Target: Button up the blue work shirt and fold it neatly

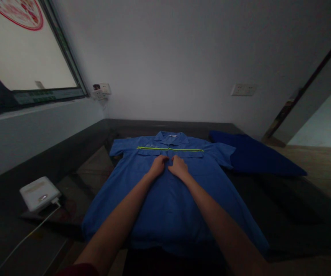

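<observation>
A blue short-sleeved work shirt (168, 199) with a yellow-green reflective stripe across the chest lies flat, front up, on a dark table (283, 203). Both my arms reach out over it. My left hand (158, 165) and my right hand (178, 166) rest side by side on the shirt's front placket just below the stripe. Their fingers are curled together at the placket, pinching the cloth there; what exactly is between the fingertips is too small to make out.
A folded dark-blue cloth (254, 155) lies to the right of the shirt. A white box-like device (39, 193) with a white cable sits at the table's left. Wall sockets (102, 91) are on the wall behind, a window at upper left, a doorway at right.
</observation>
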`<state>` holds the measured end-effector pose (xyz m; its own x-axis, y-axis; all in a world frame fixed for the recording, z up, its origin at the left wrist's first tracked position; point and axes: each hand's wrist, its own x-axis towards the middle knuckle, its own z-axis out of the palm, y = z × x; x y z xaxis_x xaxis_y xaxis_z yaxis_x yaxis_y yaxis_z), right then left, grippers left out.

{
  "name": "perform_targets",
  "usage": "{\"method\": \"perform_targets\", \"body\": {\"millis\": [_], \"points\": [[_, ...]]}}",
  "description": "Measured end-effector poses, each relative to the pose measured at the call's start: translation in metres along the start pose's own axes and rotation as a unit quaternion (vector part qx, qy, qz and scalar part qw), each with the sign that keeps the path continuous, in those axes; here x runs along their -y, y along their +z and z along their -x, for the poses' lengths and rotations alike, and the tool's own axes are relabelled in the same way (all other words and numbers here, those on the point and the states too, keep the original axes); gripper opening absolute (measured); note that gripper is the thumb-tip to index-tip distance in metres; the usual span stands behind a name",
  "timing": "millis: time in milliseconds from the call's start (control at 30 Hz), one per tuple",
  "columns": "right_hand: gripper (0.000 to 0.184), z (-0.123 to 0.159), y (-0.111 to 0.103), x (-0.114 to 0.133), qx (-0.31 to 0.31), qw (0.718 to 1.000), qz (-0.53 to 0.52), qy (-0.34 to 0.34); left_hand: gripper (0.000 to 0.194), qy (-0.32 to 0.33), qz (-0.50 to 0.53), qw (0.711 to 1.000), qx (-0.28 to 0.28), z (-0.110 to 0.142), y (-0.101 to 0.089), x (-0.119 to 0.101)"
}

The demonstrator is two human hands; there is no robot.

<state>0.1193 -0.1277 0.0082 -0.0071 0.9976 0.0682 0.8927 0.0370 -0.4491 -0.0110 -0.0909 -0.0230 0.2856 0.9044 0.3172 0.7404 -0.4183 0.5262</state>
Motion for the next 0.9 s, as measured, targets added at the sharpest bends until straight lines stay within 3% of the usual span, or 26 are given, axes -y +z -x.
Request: {"method": "perform_targets", "body": {"millis": [167, 333, 500, 667, 900], "points": [[0.032, -0.003, 0.004, -0.005, -0.022, 0.999, -0.028, 0.012, 0.033, 0.014, -0.008, 1.0, -0.012, -0.001, 0.0, -0.001], [0.026, -0.007, 0.011, -0.015, -0.061, 0.994, -0.088, 0.03, 0.019, -0.026, -0.076, 0.996, -0.027, 0.002, 0.004, -0.009], [0.025, -0.013, 0.018, -0.026, -0.097, 0.984, -0.152, 0.012, 0.015, -0.053, -0.088, 0.995, -0.004, 0.002, 0.004, -0.011], [0.027, -0.017, 0.019, -0.03, -0.101, 0.982, -0.159, 0.006, 0.017, -0.084, -0.095, 0.992, 0.028, -0.004, 0.005, -0.01], [0.029, -0.017, 0.02, -0.029, -0.104, 0.981, -0.164, 0.006, 0.009, -0.083, -0.077, 0.993, 0.029, -0.003, 0.003, -0.011]]}}
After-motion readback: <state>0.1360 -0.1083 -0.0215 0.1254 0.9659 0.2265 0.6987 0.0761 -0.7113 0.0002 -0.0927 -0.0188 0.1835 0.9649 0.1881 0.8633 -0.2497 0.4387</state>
